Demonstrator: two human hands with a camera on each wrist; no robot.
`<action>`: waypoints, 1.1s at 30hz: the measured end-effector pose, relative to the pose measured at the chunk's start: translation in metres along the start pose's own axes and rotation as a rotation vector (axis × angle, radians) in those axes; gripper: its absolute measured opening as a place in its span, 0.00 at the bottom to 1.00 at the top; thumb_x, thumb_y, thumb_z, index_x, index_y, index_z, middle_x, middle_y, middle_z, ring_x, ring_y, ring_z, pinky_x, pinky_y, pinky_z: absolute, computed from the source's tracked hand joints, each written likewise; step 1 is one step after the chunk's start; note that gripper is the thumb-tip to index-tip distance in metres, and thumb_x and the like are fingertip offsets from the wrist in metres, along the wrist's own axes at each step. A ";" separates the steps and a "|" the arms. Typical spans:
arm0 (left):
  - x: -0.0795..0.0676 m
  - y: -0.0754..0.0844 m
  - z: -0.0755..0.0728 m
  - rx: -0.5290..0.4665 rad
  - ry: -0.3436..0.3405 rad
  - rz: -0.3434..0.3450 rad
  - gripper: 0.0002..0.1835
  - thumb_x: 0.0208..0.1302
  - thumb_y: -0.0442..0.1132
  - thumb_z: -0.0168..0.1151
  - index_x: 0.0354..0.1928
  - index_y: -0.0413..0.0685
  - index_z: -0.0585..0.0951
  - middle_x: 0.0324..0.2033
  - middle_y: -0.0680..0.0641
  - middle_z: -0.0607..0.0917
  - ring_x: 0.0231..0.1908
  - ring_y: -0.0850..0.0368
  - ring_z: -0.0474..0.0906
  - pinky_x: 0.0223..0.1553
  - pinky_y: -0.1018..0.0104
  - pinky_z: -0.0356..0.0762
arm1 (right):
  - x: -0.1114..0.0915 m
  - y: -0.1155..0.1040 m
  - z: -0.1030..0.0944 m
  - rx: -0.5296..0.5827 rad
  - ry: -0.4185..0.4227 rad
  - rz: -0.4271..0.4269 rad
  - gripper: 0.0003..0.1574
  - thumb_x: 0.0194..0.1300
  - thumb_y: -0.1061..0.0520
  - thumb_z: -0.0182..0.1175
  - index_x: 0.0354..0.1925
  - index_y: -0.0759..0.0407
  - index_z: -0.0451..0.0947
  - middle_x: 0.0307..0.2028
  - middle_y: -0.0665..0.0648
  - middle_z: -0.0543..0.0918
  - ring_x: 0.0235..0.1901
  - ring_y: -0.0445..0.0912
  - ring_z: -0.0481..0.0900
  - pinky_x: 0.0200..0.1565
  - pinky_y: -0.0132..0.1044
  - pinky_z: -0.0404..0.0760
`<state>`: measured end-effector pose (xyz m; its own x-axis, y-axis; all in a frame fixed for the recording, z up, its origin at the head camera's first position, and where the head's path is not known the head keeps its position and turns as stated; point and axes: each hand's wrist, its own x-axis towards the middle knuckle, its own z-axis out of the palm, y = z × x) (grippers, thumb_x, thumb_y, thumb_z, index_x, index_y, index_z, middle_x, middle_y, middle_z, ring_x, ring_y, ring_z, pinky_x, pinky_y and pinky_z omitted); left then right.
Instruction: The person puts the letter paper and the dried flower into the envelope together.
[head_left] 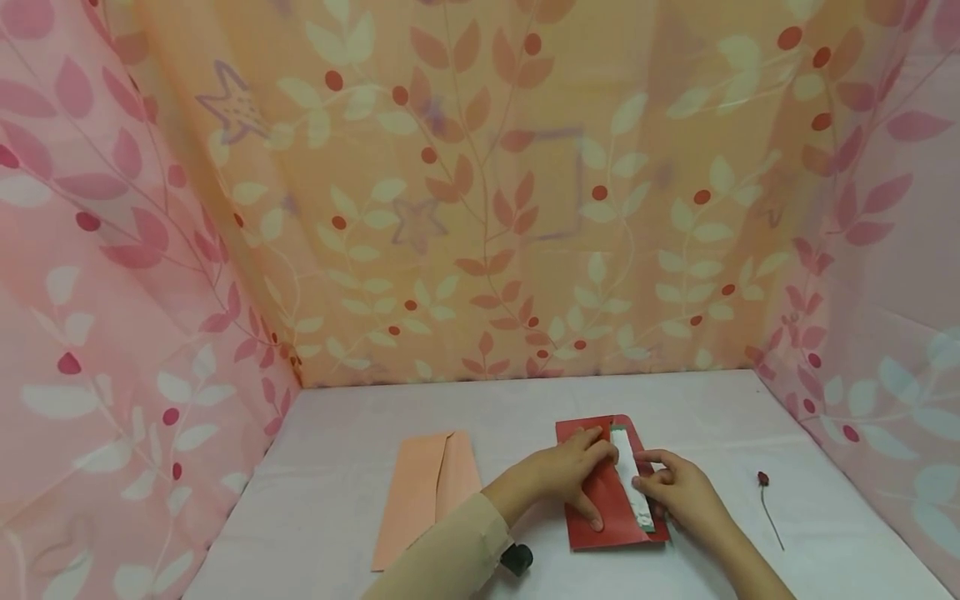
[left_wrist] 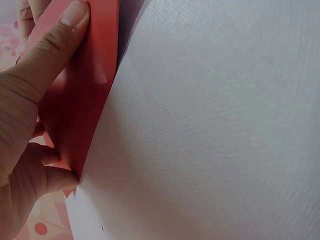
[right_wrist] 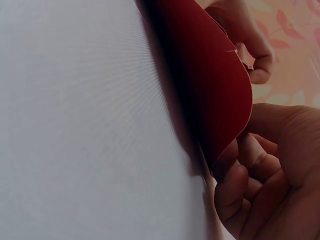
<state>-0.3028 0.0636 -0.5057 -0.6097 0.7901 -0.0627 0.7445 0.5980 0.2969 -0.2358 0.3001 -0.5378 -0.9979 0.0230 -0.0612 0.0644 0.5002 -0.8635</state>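
The left hand (head_left: 573,471) presses down on the red envelope (head_left: 611,504), its thumb spread wide of the fingers, the forefinger bent at the slit. The right hand (head_left: 678,492) reaches in from the other side with bent fingers; its thumb and forefinger meet the right edge of the white packet (head_left: 628,471), but whether they pinch it or only push I cannot tell, as the flap hides the tips in the right wrist view.

From left to right, a pink floral cloth (head_left: 82,250) comes first, beside the white table (head_left: 337,433). On the table lies a salmon envelope (head_left: 415,479), its lower right part covered by the beige sleeve (head_left: 450,550). A small black object (head_left: 519,559) shows just past the cuff, partly hidden. Next is the red envelope, right of the table's middle, flap to the right; the packet, green at both ends, sits lengthwise in its mouth, partly under the front panel. Well apart, farther right, lies a single dried rose (head_left: 762,479), its thin stem pointing toward the person
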 end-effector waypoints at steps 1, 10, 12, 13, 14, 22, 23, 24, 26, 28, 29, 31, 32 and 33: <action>0.000 0.001 -0.001 0.004 0.001 0.003 0.50 0.38 0.71 0.78 0.64 0.73 0.64 0.79 0.49 0.55 0.78 0.48 0.55 0.65 0.57 0.74 | 0.000 0.000 0.000 0.000 -0.003 -0.003 0.36 0.62 0.47 0.73 0.64 0.57 0.75 0.18 0.53 0.77 0.14 0.40 0.67 0.15 0.33 0.68; 0.000 0.004 -0.001 0.000 -0.011 -0.009 0.50 0.38 0.69 0.79 0.63 0.73 0.64 0.79 0.47 0.56 0.78 0.46 0.55 0.66 0.55 0.73 | -0.003 -0.003 0.006 0.006 -0.006 0.006 0.37 0.63 0.48 0.72 0.65 0.60 0.74 0.21 0.53 0.80 0.19 0.43 0.74 0.21 0.35 0.73; 0.000 0.005 -0.002 0.003 -0.010 -0.014 0.50 0.37 0.69 0.80 0.63 0.74 0.64 0.79 0.47 0.56 0.78 0.46 0.56 0.66 0.54 0.73 | -0.003 -0.003 0.008 0.017 -0.009 0.014 0.37 0.63 0.48 0.72 0.65 0.60 0.73 0.21 0.54 0.80 0.19 0.44 0.74 0.21 0.35 0.74; 0.000 0.005 -0.002 0.005 -0.010 -0.017 0.50 0.37 0.69 0.80 0.64 0.74 0.64 0.79 0.47 0.56 0.78 0.45 0.56 0.66 0.54 0.73 | -0.003 -0.003 0.008 0.021 -0.010 0.018 0.37 0.63 0.48 0.72 0.65 0.60 0.73 0.21 0.54 0.80 0.19 0.44 0.74 0.21 0.36 0.74; -0.001 0.006 -0.003 0.007 -0.012 -0.019 0.50 0.37 0.69 0.80 0.64 0.74 0.64 0.79 0.47 0.56 0.78 0.44 0.56 0.66 0.53 0.73 | -0.003 -0.003 0.009 0.025 -0.014 0.020 0.38 0.64 0.48 0.72 0.66 0.60 0.73 0.21 0.54 0.80 0.19 0.44 0.74 0.21 0.36 0.74; -0.001 0.007 -0.005 0.035 -0.006 -0.020 0.50 0.36 0.70 0.80 0.63 0.74 0.65 0.78 0.47 0.57 0.77 0.44 0.57 0.65 0.54 0.74 | -0.004 -0.003 0.006 0.041 -0.113 -0.050 0.43 0.65 0.48 0.71 0.70 0.65 0.68 0.27 0.55 0.83 0.22 0.43 0.75 0.24 0.35 0.76; -0.001 0.007 -0.005 0.035 -0.006 -0.021 0.50 0.36 0.70 0.80 0.63 0.74 0.65 0.78 0.47 0.57 0.77 0.44 0.57 0.65 0.54 0.74 | -0.004 -0.003 0.005 0.048 -0.124 -0.062 0.43 0.65 0.49 0.71 0.70 0.66 0.67 0.28 0.55 0.83 0.23 0.43 0.75 0.25 0.35 0.76; -0.001 0.007 -0.005 0.033 -0.006 -0.020 0.50 0.36 0.70 0.80 0.63 0.74 0.65 0.78 0.48 0.57 0.77 0.45 0.57 0.65 0.55 0.74 | -0.004 -0.003 0.005 0.053 -0.136 -0.073 0.44 0.65 0.49 0.71 0.70 0.66 0.66 0.28 0.55 0.83 0.23 0.42 0.75 0.25 0.34 0.76; -0.001 0.007 -0.006 0.022 -0.011 -0.021 0.50 0.36 0.69 0.80 0.63 0.73 0.65 0.78 0.48 0.57 0.77 0.44 0.57 0.66 0.54 0.73 | -0.004 -0.002 0.005 0.063 -0.152 -0.086 0.44 0.65 0.50 0.71 0.70 0.67 0.66 0.29 0.55 0.83 0.23 0.42 0.75 0.25 0.34 0.76; -0.002 0.006 -0.007 0.014 -0.014 -0.019 0.49 0.37 0.69 0.80 0.63 0.73 0.65 0.78 0.48 0.57 0.77 0.44 0.56 0.66 0.54 0.73 | -0.004 -0.002 0.005 0.072 -0.164 -0.093 0.44 0.65 0.50 0.71 0.71 0.68 0.65 0.29 0.55 0.82 0.23 0.41 0.75 0.26 0.34 0.76; -0.002 0.006 -0.007 0.012 -0.014 -0.017 0.49 0.37 0.69 0.80 0.63 0.72 0.65 0.78 0.47 0.57 0.77 0.44 0.56 0.66 0.54 0.73 | -0.004 -0.002 0.005 0.078 -0.168 -0.095 0.45 0.65 0.50 0.71 0.71 0.68 0.65 0.28 0.55 0.81 0.22 0.41 0.74 0.26 0.34 0.76; -0.002 0.006 -0.007 0.010 -0.013 -0.015 0.50 0.37 0.68 0.80 0.63 0.72 0.65 0.79 0.47 0.56 0.77 0.44 0.56 0.66 0.54 0.73 | -0.004 -0.001 0.005 0.091 -0.178 -0.095 0.45 0.65 0.51 0.71 0.71 0.69 0.64 0.27 0.55 0.81 0.21 0.41 0.74 0.26 0.34 0.77; -0.002 0.006 -0.007 0.010 -0.012 -0.015 0.50 0.37 0.69 0.80 0.64 0.73 0.66 0.79 0.47 0.56 0.77 0.44 0.56 0.66 0.54 0.73 | -0.004 -0.001 0.006 0.098 -0.182 -0.091 0.45 0.65 0.51 0.71 0.71 0.69 0.64 0.26 0.55 0.80 0.20 0.41 0.74 0.26 0.35 0.77; -0.002 0.007 -0.006 0.013 -0.010 -0.014 0.50 0.37 0.69 0.80 0.64 0.73 0.65 0.79 0.47 0.56 0.77 0.44 0.56 0.66 0.54 0.73 | -0.004 -0.001 0.006 0.105 -0.184 -0.088 0.45 0.65 0.51 0.70 0.71 0.69 0.64 0.25 0.55 0.80 0.20 0.42 0.73 0.25 0.35 0.77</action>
<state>-0.2983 0.0648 -0.4974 -0.6170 0.7832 -0.0767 0.7396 0.6104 0.2836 -0.2320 0.2942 -0.5396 -0.9816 -0.1796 -0.0654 -0.0123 0.4006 -0.9162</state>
